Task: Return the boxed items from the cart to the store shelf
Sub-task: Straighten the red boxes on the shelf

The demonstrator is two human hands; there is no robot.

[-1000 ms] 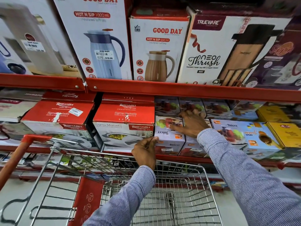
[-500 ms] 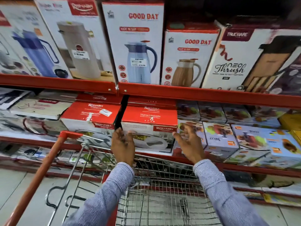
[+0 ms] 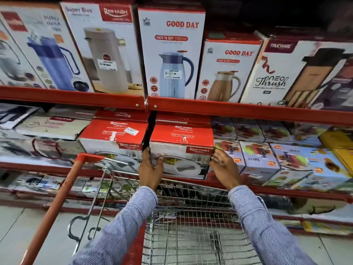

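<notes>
Hands shifted left—red-white casserole box [image 3: 181,150].

Your left hand [image 3: 150,170] is covering the lower left front of the Rishabh box [image 3: 181,150]. Motion blur is smearing the boxes toward the shelf's [image 3: 248,111] left end. The frame's bottom edge is cropping the cart [image 3: 191,236].

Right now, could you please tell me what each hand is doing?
Left hand: closed on the left edge of the red and white box.
Right hand: closed on the same box's right edge.
</notes>
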